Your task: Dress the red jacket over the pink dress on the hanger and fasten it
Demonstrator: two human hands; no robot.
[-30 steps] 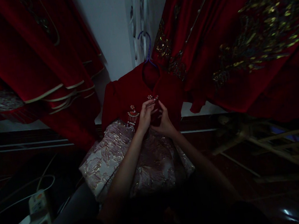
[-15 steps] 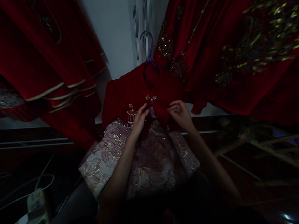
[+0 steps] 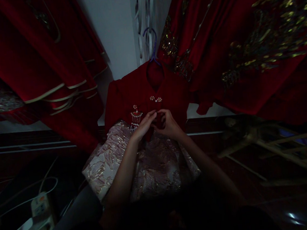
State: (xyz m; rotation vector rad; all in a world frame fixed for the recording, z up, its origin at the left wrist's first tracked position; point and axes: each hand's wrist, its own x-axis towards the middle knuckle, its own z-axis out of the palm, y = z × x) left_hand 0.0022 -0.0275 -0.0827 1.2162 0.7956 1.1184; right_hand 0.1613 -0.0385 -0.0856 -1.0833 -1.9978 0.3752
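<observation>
- Head view: red jacket (image 3: 124,89) hung on a purple hanger (image 3: 154,52).
- Left hand (image 3: 145,124) and right hand (image 3: 169,125) nearly met below its flower clasp (image 3: 156,99); dimness hid whether either grip pinched cloth.
- Fastening seemed in hand; next called for aligned edges.

No lettering or number is legible from where I stand; an orange mark (image 3: 43,198) on the power strip (image 3: 39,210) is too small to read.
</observation>
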